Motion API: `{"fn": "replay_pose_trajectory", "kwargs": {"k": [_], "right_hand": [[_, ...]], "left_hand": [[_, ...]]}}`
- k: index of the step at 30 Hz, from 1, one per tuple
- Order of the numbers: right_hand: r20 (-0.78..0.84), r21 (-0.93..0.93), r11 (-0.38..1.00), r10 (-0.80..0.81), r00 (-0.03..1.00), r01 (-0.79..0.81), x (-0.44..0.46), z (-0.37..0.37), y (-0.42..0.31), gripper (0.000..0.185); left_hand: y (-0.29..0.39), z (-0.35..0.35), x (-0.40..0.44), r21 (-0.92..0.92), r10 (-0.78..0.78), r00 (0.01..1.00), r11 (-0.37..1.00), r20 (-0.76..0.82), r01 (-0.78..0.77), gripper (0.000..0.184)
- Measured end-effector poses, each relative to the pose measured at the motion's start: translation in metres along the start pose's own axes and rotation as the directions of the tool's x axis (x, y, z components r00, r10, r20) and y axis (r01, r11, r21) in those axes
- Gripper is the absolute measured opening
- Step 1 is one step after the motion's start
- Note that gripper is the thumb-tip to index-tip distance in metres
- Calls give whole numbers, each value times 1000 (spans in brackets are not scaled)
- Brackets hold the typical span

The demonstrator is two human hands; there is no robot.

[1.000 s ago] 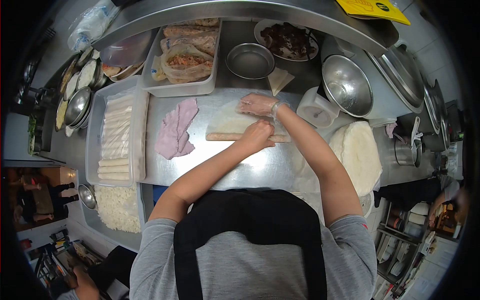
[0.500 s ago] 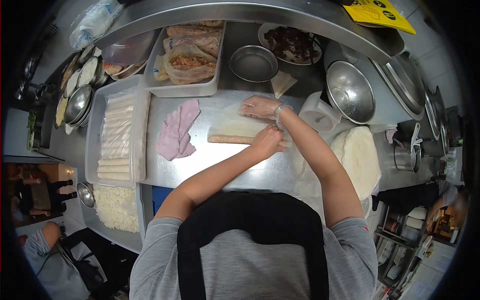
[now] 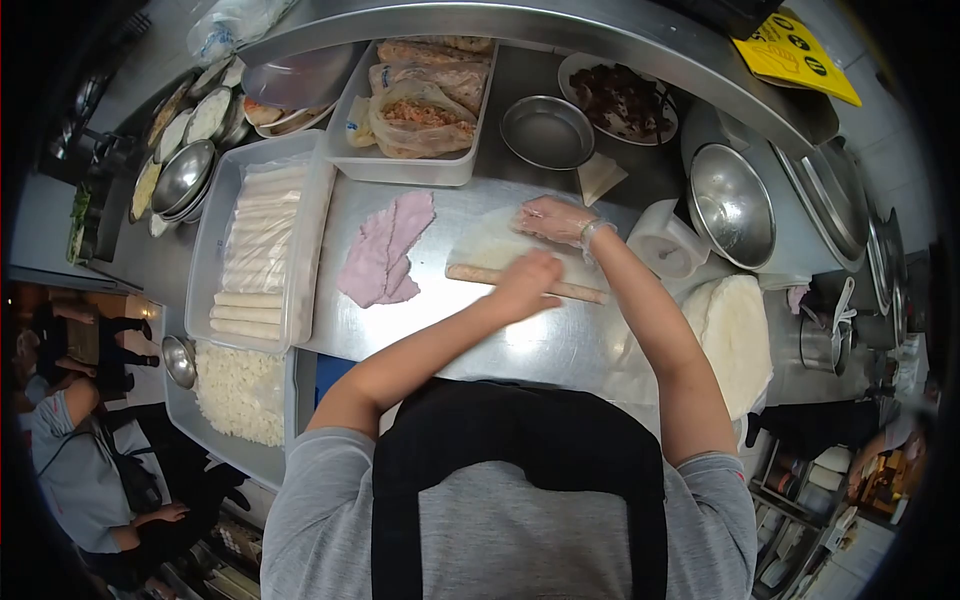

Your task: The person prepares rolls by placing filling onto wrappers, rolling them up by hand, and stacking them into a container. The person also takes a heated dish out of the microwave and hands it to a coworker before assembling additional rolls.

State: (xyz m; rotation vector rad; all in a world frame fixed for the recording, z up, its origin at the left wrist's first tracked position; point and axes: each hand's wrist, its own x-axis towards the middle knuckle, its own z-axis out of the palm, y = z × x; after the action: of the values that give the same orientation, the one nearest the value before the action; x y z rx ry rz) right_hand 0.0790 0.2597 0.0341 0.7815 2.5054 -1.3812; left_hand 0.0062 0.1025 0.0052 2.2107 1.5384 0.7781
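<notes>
A thin, translucent wrapper sheet [image 3: 487, 240] lies on the steel worktop, with a long, thin filling roll [image 3: 473, 273] along its near edge. My left hand [image 3: 528, 285], bare and slightly blurred, lies over the middle of that roll with fingers extended and thumb apart. Just beyond, my right hand [image 3: 556, 220] wears a clear plastic glove and rests on the wrapper's far right part. Its fingers are curled down together; whatever is under them is hidden. A pink cloth [image 3: 388, 250] lies crumpled left of the wrapper.
A plastic tub [image 3: 317, 260] at left holds several finished rolls. Behind stands a tub [image 3: 400, 168] of bagged filling, near a round metal pan [image 3: 547, 130]. A stack of round wrappers [image 3: 735, 340] lies at right, below a steel bowl [image 3: 732, 205]. Other people stand at lower left.
My left hand has slid left from the roll's right end to its middle, its fingers opening out. My right hand stays on the wrapper. The whole view has shifted, moving the scene rightward.
</notes>
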Motion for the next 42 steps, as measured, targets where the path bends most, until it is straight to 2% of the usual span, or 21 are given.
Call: {"fn": "replay_pose_trajectory", "kwargs": {"k": [3, 6, 10, 11, 13, 14, 15, 16, 17, 18, 19, 20, 22, 28, 32, 34, 35, 37, 39, 41, 42], "right_hand": [[-15, 5, 1000, 3, 1000, -3, -3, -1, -3, 31], [-4, -2, 1000, -16, 1000, 16, -2, -3, -5, 27], [-39, -15, 999, -52, 998, 51, -5, 1, -4, 28], [-45, -18, 999, -48, 998, 47, -7, 1, -5, 28], [-65, -132, 989, 56, 996, -64, -14, 3, -13, 29], [-72, -137, 988, 57, 996, -66, -19, 8, -17, 29], [-185, -187, 980, -108, 977, 73, -22, 16, -14, 31], [-277, -254, 946, -273, 921, 204, -30, 22, -23, 34], [-272, -259, 944, -273, 923, 203, -37, 27, -31, 34], [-88, -301, 946, -155, 984, 123, -54, 30, -64, 32], [90, -353, 934, -20, 996, 51, -64, 35, -85, 30], [87, -352, 935, -17, 996, 47, -64, 47, -81, 30], [-151, -533, 846, -90, 984, -4, -57, 68, -64, 28], [-227, -572, 814, -38, 973, -102, -81, 64, -26, 29], [-248, -556, 819, -2, 969, -141, -103, 56, 9, 32], [-318, -453, 882, -27, 948, -127, -121, 51, 7, 31], [-319, -452, 883, -24, 948, -129, -127, 49, 8, 31], [-347, -313, 947, -42, 937, -73, -135, 44, 10, 31], [-346, -255, 964, -17, 938, -77, -140, 40, 9, 30], [-342, -198, 977, 8, 940, -81, -142, 37, 12, 29], [-325, -32, 997, 63, 944, -77, -142, 36, 14, 25]], "left_hand": [[-27, -47, -32, 95, -160, 987, 983, 29, 156, 35], [-39, -71, -52, 89, -214, 977, 973, 2, 213, 34], [-43, -69, -63, 12, -206, 979, 978, -6, 206, 32], [-46, -67, -63, 26, -204, 979, 979, 0, 203, 32], [-41, -69, -60, 39, -193, 981, 981, 0, 192, 32], [-39, -70, -57, 127, -194, 980, 974, 35, 188, 32], [-36, -72, -52, 215, -198, 978, 960, 65, 180, 33], [-35, -70, -48, 213, -193, 980, 961, 54, 177, 33], [-33, -66, -45, 200, -157, 987, 968, 25, 149, 33], [-32, -62, -44, 189, -122, 993, 975, 0, 120, 33], [-32, -58, -43, 187, -122, 993, 975, 1, 120, 33], [-33, -54, -39, 197, -160, 987, 968, 12, 155, 33], [-34, -52, -35, 204, -196, 980, 961, 24, 187, 34], [-35, -58, -44, 128, -194, 978, 975, 83, 182, 30], [-33, -63, -54, 84, -204, 976, 977, 74, 198, 28], [-32, -65, -57, 84, -199, 977, 978, 75, 192, 28], [-33, -68, -59, 17, -195, 979, 981, 64, 195, 28], [-34, -74, -61, -49, -194, 980, 979, 54, 196, 29], [-36, -79, -63, -212, -207, 975, 952, 78, 219, 27], [-38, -83, -63, -222, -224, 968, 944, 110, 244, 26], [-41, -85, -62, -231, -237, 961, 936, 141, 264, 24]]}}
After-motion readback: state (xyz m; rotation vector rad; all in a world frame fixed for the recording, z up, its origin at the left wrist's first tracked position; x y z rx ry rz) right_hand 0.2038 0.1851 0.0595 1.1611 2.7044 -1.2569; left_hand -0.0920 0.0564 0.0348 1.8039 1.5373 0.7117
